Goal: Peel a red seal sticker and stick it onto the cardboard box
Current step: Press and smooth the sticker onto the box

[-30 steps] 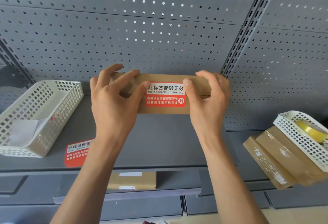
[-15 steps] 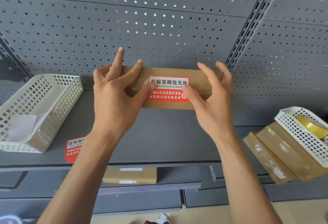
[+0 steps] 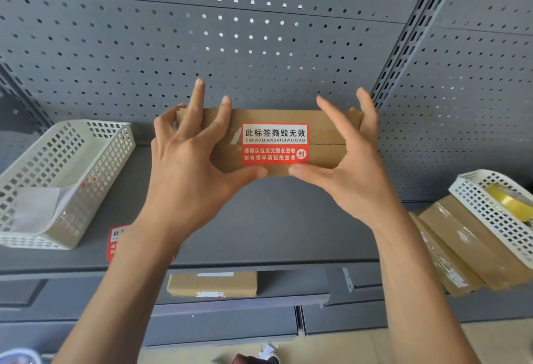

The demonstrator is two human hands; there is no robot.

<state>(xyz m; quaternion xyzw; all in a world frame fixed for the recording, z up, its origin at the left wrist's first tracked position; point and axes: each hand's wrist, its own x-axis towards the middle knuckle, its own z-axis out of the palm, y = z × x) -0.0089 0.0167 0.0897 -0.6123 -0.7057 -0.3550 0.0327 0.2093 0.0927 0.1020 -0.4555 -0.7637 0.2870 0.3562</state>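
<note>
A flat brown cardboard box (image 3: pixel 326 127) is held up in front of the grey pegboard, above the shelf. A red and white seal sticker (image 3: pixel 274 143) with Chinese print lies flat across the box's flap seam. My left hand (image 3: pixel 190 162) grips the box's left end, thumb under the lower edge, fingers spread over the top. My right hand (image 3: pixel 346 167) grips the right end, thumb under the lower edge beside the sticker. A sheet of red seal stickers (image 3: pixel 116 238) lies on the shelf, partly hidden by my left forearm.
A white plastic basket (image 3: pixel 95 159) with backing paper stands at the left on the grey shelf (image 3: pixel 274 228). At the right, a second white basket (image 3: pixel 490 219) with a yellow tape roll (image 3: pixel 510 200) rests on stacked cardboard boxes (image 3: pixel 455 248). Another box (image 3: pixel 213 284) lies on the lower shelf.
Both thumbs slid off the sticker's sides down to the box's lower edge. The whole sticker now shows. The fingers have spread and lifted.
</note>
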